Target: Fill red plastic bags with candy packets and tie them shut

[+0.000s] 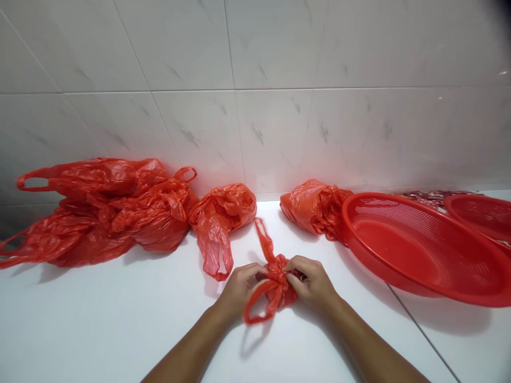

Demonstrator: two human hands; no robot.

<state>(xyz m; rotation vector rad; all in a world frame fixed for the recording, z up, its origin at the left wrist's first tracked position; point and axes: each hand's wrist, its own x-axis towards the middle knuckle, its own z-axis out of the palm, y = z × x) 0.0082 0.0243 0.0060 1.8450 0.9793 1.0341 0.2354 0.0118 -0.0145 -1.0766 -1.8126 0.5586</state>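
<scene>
A small red plastic bag (pixel 274 276), bunched and knotted with its handle loops sticking out, sits low on the white counter at the centre. My left hand (pixel 238 288) is closed on its left side. My right hand (pixel 312 282) is closed on its right side, fingers pinching the knot. One loop stands up behind the hands and another hangs toward me.
A heap of red plastic bags (pixel 104 210) lies at the left against the tiled wall. One loose bag (pixel 219 218) lies left of centre, another bunched bag (pixel 311 207) to the right. A red mesh basket (pixel 419 250) leans at the right, a second basket (pixel 481 213) behind it.
</scene>
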